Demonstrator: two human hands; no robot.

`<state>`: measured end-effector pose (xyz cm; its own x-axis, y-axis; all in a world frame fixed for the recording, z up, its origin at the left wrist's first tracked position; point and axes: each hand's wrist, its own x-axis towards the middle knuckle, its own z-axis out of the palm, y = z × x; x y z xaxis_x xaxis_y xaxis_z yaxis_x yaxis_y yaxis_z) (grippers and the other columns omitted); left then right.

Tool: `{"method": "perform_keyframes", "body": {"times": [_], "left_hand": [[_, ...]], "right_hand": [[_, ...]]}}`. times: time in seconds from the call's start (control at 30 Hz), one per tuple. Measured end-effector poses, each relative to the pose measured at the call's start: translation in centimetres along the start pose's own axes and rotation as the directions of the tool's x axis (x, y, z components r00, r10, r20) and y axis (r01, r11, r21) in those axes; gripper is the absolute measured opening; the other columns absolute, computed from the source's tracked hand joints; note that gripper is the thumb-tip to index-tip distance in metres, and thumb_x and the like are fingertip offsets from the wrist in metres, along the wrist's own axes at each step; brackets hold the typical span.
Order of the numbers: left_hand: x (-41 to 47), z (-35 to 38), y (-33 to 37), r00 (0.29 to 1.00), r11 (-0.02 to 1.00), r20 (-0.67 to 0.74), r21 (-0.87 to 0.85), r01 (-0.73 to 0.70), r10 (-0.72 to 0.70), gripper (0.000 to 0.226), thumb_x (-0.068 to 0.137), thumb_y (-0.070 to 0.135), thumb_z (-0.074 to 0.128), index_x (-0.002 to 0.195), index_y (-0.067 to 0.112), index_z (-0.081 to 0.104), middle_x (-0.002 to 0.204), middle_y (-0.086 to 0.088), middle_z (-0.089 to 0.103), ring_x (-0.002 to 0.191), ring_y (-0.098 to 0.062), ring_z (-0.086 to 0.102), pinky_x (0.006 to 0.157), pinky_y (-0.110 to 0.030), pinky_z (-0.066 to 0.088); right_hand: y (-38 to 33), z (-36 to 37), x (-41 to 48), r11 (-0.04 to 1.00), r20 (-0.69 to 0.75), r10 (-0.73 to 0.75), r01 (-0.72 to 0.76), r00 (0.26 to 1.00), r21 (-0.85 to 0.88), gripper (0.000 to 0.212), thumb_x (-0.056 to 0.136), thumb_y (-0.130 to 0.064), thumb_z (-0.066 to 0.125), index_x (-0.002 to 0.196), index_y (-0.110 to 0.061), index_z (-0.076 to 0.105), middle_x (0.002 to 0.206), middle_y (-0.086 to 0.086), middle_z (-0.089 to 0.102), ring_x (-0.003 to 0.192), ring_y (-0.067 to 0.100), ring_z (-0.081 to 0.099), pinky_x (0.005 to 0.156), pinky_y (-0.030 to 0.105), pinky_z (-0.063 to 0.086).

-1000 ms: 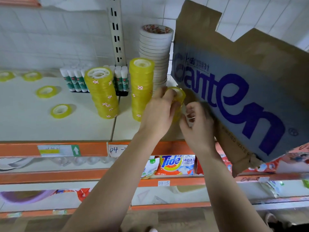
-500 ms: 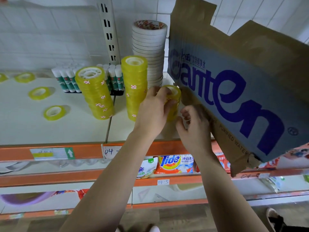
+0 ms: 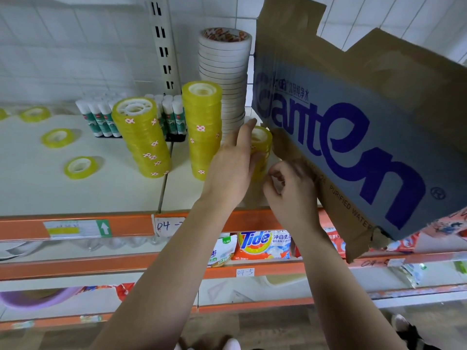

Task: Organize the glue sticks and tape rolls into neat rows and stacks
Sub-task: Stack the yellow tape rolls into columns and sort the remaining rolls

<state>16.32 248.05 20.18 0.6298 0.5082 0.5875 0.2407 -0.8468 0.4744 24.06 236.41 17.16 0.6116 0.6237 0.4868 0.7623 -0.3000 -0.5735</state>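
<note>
A short stack of yellow tape rolls [image 3: 262, 137] stands on the white shelf [image 3: 38, 193], close against a cardboard box. My left hand [image 3: 232, 168] grips this stack from the left, index finger straight up along its side. My right hand [image 3: 290, 193] hovers at the stack's base with fingers curled and nothing seen in them. Two taller yellow tape stacks [image 3: 142, 137] [image 3: 203, 127] stand to the left, the left one leaning. Behind them are a white tape stack [image 3: 223, 72] and upright glue sticks [image 3: 101, 120] in rows.
Loose yellow rolls [image 3: 80, 168] [image 3: 57, 137] [image 3: 34, 113] lie flat on the shelf's left part. A large cardboard box [image 3: 353, 122] overhangs the right side. A slotted upright post [image 3: 163, 46] stands at the back. Lower shelves hold detergent packs [image 3: 262, 245].
My left hand slid from the top of the short stack down its left side, index finger now raised. My right hand drew back from the stack toward the shelf's front edge.
</note>
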Motion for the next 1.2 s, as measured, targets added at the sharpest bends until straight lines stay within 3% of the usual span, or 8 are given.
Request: {"method": "perform_keyframes", "body": {"times": [0.2,0.37,0.5,0.63,0.77,1.0,1.2], "left_hand": [[-0.8,-0.8,0.4,1.0,1.0,-0.012,-0.011,0.026,-0.026,0.053,0.099,0.022,0.053,0.148,0.011,0.035,0.13,-0.017,0.059,0.089,-0.037,0.066,0.066,-0.038,0.049],[-3.0,-3.5,0.5,0.994,0.992,-0.107,0.129,-0.013,0.027,0.032,0.097,0.033,0.046,0.113,0.011,0.064,0.089,-0.008,0.069,0.06,-0.029,0.063,0.048,-0.026,0.039],[-5.6,-7.2,-1.3,0.984,0.963,-0.172,0.268,0.007,0.04,0.024,0.096,0.033,0.05,0.097,0.018,0.069,0.083,0.001,0.067,0.059,-0.023,0.063,0.045,-0.027,0.045],[-7.8,-10.9,-5.3,0.984,0.937,-0.175,0.341,0.083,-0.024,0.019,0.094,0.029,0.054,0.09,0.015,0.065,0.083,-0.003,0.061,0.068,-0.025,0.061,0.05,-0.031,0.045],[-10.3,-14.6,-9.9,0.984,0.896,-0.156,0.421,0.144,-0.085,0.016,0.094,0.025,0.055,0.088,0.012,0.062,0.083,-0.006,0.059,0.069,-0.031,0.058,0.067,-0.039,0.044],[-15.2,-24.5,-18.5,0.963,0.842,-0.188,0.472,0.262,-0.194,0.024,0.094,0.028,0.044,0.089,0.013,0.063,0.081,-0.005,0.06,0.065,-0.032,0.057,0.069,-0.041,0.045],[-17.8,-33.5,-26.7,0.965,0.826,-0.184,0.502,0.256,-0.187,0.026,0.095,0.029,0.043,0.091,0.014,0.064,0.082,-0.003,0.061,0.068,-0.03,0.059,0.073,-0.04,0.043]], "right_hand": [[-0.2,-0.4,-0.4,0.999,0.014,-0.054,0.054,0.998,0.007,0.005,0.088,-0.018,0.064,0.085,-0.014,0.062,0.083,-0.002,0.063,0.08,0.015,0.059,0.068,0.039,0.055],[-1.5,-0.7,-1.1,0.996,-0.046,-0.085,0.086,0.995,0.027,0.009,0.086,-0.025,0.061,0.081,-0.017,0.06,0.076,-0.006,0.057,0.073,0.015,0.053,0.062,0.04,0.05],[-4.6,0.2,-1.1,0.982,-0.091,-0.167,0.174,0.982,0.068,0.014,0.086,-0.029,0.061,0.081,-0.016,0.063,0.073,-0.006,0.057,0.067,0.012,0.049,0.06,0.038,0.048],[-8.6,3.1,-1.1,0.96,-0.075,-0.223,0.232,0.972,0.158,0.01,0.085,-0.028,0.064,0.087,-0.018,0.065,0.075,-0.006,0.06,0.063,0.014,0.052,0.056,0.038,0.05],[-13.3,7.3,-1.5,0.927,-0.025,-0.308,0.306,0.951,0.217,0.016,0.086,-0.028,0.056,0.088,-0.016,0.067,0.08,-0.004,0.064,0.065,0.016,0.057,0.057,0.038,0.051],[-22.8,16.0,-2.6,0.91,0.032,-0.361,0.344,0.932,0.229,0.02,0.084,-0.031,0.052,0.089,-0.016,0.065,0.078,-0.002,0.064,0.067,0.019,0.059,0.059,0.038,0.052],[-32.2,24.1,-3.4,0.922,0.061,-0.341,0.321,0.938,0.215,0.014,0.083,-0.03,0.056,0.089,-0.021,0.065,0.08,-0.004,0.065,0.069,0.015,0.06,0.063,0.037,0.053]]}}
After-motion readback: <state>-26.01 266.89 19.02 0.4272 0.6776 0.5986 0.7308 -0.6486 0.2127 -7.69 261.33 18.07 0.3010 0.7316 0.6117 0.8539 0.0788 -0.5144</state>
